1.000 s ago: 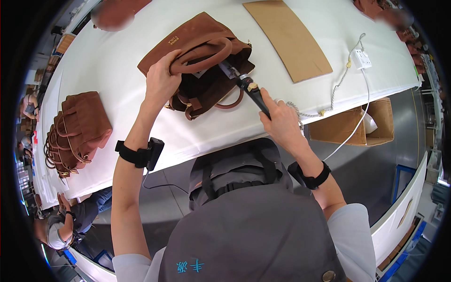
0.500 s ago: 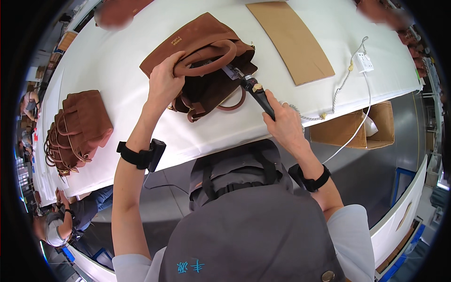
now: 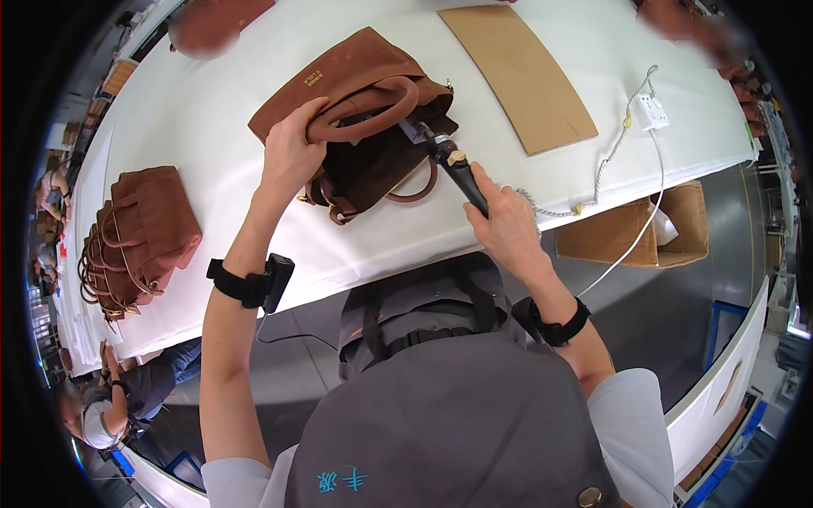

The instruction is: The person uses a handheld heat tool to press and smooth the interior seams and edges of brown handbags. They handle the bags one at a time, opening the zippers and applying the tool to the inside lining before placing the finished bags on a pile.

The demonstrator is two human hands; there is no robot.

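Observation:
A brown handbag [image 3: 339,72] lies tilted on the white table, its dark opening towards me. My left hand [image 3: 292,140] is closed on the bag at the left end of its near handle [image 3: 377,127]. In my right hand [image 3: 508,224] is the black handle of a corded tool [image 3: 461,173]. The tool's narrow metal front end reaches into the mouth of the bag, beside a pale tag [image 3: 410,132]. Its very tip is hard to make out against the tag and the dark lining. A second handle [image 3: 415,190] rests on the table below the opening.
Several brown handbags [image 3: 148,224] stand bunched at the left. A cardboard sheet [image 3: 521,80] lies right of the bag. A braided cord [image 3: 605,165] runs to a white power socket [image 3: 650,110]. Below the table edge is an open carton [image 3: 610,237]. Another person [image 3: 110,402] is at lower left.
The tool and my right hand have shifted slightly left. The bag sits a touch further left in the picture, with my left hand still on it.

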